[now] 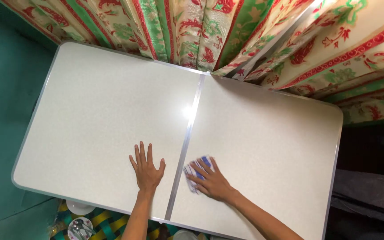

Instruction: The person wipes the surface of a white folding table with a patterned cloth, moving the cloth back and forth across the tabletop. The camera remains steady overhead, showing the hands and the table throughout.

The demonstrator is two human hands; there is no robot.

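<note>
The left hand [146,169] lies flat on the white table [103,111], palm down, with all fingers stretched out and a little spread. It holds nothing. It rests just left of the metal seam [187,142] that runs across the middle of the table top.

The right hand [210,180] lies just right of the same seam, near the front edge of the table. It is also open, with the fingers extended, and it presses down on a small cloth [196,168] with white and blue pattern. The cloth is under the fingers and palm, flat against the table, and only its upper and left parts are visible beyond the fingertips. The hand does not close around the cloth; it only covers it.

The two hands are near each other, with the seam between them.

Behind the far edge of the table hangs a curtain [210,31] with red and green flower pattern on a cream ground. At the left is a green wall [5,89]. Below the front edge of the table, on a woven mat [112,222] of green and yellow, stand a white bowl [80,207] and a plate with spoons [80,229].
</note>
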